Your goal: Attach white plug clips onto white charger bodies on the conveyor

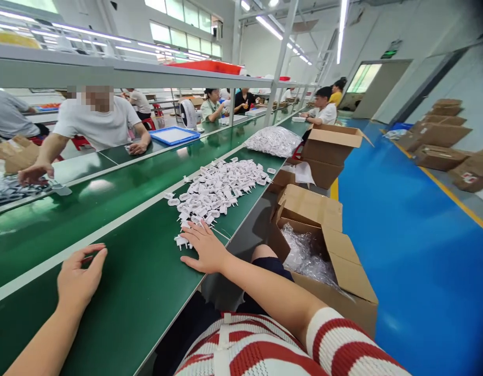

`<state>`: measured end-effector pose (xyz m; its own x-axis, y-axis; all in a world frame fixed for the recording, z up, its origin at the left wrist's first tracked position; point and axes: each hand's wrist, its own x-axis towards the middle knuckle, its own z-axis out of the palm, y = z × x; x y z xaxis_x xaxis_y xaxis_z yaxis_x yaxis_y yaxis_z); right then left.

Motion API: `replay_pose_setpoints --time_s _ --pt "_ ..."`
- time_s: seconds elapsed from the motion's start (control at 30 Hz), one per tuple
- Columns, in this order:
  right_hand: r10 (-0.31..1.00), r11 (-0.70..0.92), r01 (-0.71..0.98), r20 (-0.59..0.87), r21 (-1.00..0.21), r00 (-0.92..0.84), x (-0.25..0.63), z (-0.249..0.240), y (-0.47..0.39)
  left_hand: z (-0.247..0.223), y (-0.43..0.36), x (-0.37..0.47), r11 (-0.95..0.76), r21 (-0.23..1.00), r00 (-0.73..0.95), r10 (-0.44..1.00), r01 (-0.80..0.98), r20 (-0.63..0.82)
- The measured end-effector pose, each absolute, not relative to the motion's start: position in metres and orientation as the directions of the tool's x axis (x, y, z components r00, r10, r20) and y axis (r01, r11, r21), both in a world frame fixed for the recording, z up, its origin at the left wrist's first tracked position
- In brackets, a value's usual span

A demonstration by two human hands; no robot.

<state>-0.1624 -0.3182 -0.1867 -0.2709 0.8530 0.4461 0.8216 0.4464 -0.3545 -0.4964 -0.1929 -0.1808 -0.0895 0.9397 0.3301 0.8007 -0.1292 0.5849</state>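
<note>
The right hand is spread, with its palm down and its fingers reaching to the near end of the pile of white plastic pieces; the fingertips are at the nearest pieces, and the thumb lies apart, over the green table. The left hand is at the left, well apart from the pile, above the same table — its fingers are bent and the thumb comes close to the forefinger, but I cannot tell if the tips touch, and I see no piece between them. The pile is in the middle of the scene, loose and wide, and some pieces lie separately at its borders. Just beyond its far end there is a clear bag, full of similar white pieces. To the right of the table, lower than its top, stands an open cardboard box with crumpled clear plastic inside; more boxes are farther behind it. On the far side of the table, at the left, a person in a white shirt has one hand over a heap of small parts — a blue-rimmed tray lies to the right of this person.
</note>
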Motion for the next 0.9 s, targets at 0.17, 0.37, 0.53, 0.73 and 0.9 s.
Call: replay_pose_setpoints --time_s 0.17,0.37,0.53,0.73,0.9 --pt "0.869 0.437 0.796 0.427 -0.418 -0.252 -0.164 -0.188 -0.318 -0.165 -0.204 -0.483 -0.095 0.705 -0.084 0.973 0.702 0.215" --pt "0.888 0.403 0.801 0.399 -0.442 -0.226 -0.164 -0.189 -0.317 -0.167 -0.206 -0.479 -0.095 0.66 -0.061 0.976 0.745 0.209" --pt "0.898 0.385 0.822 0.375 -0.419 -0.23 -0.163 -0.192 -0.314 -0.177 -0.202 -0.481 -0.228 0.582 0.067 0.956 0.781 0.285" --pt "0.881 0.446 0.803 0.353 -0.395 -0.316 -0.161 -0.192 -0.313 -0.178 -0.165 -0.416 -0.433 0.517 0.241 0.885 0.738 0.398" --pt "0.881 0.449 0.798 0.346 -0.402 -0.321 -0.157 -0.181 -0.317 -0.183 -0.077 -0.322 -0.435 0.628 0.264 0.898 0.645 0.351"
